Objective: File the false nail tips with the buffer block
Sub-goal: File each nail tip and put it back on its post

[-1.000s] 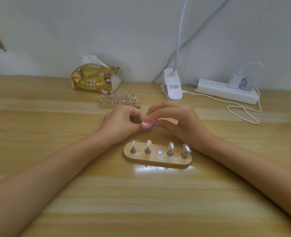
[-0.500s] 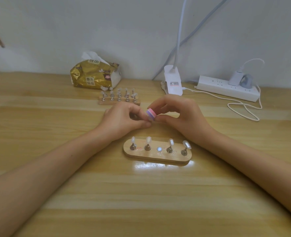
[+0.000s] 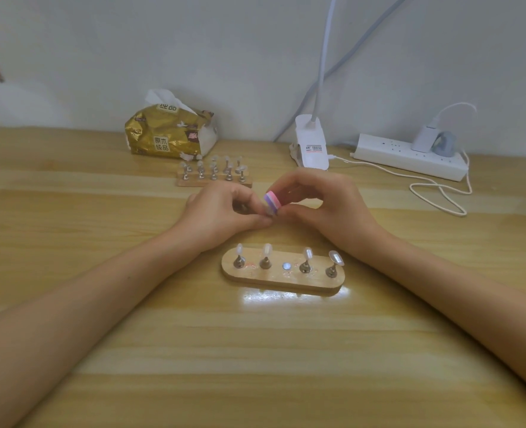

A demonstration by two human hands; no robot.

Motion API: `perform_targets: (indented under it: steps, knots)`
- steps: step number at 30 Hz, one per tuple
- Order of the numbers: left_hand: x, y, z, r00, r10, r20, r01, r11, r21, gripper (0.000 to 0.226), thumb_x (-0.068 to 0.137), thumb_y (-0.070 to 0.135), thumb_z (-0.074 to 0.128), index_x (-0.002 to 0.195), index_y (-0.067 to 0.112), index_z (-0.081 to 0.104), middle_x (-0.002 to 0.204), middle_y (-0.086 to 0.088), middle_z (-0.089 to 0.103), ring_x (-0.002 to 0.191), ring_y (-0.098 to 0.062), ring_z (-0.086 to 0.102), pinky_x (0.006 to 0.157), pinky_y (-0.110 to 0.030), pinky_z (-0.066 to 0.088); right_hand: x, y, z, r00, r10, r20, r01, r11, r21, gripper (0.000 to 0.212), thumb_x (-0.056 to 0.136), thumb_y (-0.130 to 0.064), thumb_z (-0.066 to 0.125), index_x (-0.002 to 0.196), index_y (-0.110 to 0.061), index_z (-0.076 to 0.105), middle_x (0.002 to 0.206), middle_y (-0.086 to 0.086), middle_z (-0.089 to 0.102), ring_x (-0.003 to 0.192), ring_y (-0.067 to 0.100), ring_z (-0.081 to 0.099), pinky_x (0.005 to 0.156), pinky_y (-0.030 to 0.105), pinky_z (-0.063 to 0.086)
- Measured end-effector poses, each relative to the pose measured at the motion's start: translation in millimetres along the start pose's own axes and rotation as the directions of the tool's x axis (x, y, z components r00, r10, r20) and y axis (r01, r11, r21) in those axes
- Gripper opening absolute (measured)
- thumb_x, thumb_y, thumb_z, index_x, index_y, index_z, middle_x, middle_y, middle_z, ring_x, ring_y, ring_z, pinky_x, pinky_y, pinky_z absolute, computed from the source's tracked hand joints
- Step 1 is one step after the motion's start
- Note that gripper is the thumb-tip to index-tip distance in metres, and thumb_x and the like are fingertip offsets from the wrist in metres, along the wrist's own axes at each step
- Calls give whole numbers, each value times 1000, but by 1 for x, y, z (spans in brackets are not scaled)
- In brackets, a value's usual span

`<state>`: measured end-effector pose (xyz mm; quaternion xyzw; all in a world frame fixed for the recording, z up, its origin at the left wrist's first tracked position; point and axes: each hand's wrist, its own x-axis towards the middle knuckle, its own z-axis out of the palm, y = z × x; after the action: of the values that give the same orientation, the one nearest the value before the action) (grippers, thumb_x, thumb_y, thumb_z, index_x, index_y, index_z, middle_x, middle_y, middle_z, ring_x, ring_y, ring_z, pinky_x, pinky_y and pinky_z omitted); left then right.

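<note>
The right hand point(image 3: 323, 205) pinches the buffer block point(image 3: 272, 201) against a barely visible nail tip point(image 3: 269, 213) pinched in the left hand point(image 3: 224, 211). Light, short strokes seem best.

There are two hands, a left hand point(image 3: 221, 211) and a right hand point(image 3: 323, 205), and one buffer block point(image 3: 271, 201). Of the two wooden stands, the near stand point(image 3: 283, 278) carries four nail tips point(image 3: 268, 250). The far stand point(image 3: 214, 180) holds about ten, too blurred to count exactly. One tissue pack point(image 3: 169, 134), one clip lamp point(image 3: 311, 143) and one power strip point(image 3: 407, 156) with two plugs point(image 3: 424, 139) make up the rest.
</note>
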<state>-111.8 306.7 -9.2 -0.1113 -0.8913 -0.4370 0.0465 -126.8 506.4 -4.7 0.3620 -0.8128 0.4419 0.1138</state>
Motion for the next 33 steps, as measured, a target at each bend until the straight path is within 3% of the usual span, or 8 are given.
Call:
perform_targets:
  steps: [5,19,23,33]
  knots:
    - [0,0,0,1000,3,5,-4,1000,3,13,73,31,84,81,25,78,91,5,75,99,-18,67,101,-47,46,0,-1,0,1000,21,13,-21,999,33,20,81,7,76,99,-1,72,95,7,75,90,16,73,90,35,58]
    - [0,1,0,1000,0,24,0,1000,-6,15,74,31,83,86,23,78,94,6,75,101,-18,66,102,-48,44,0,-2,1,999,-53,11,53,999,-7,19,85,6,73,103,-1,72,99,5,75,96,15,72,93,28,55]
    - [-1,1,-1,1000,1,16,-1,1000,-11,11,73,31,83,80,24,77,90,6,74,99,-18,66,102,-48,45,0,-2,1,1000,-7,15,7,1000,7,19,83,6,76,100,-1,71,95,7,74,92,16,72,90,35,57]
    - [0,0,0,1000,3,19,-3,1000,-11,13,73,32,83,83,25,78,91,5,75,100,-18,67,102,-47,45,0,-2,1,999,-33,13,33,999,6,18,83,5,76,99,0,70,96,8,74,92,17,72,91,33,57]
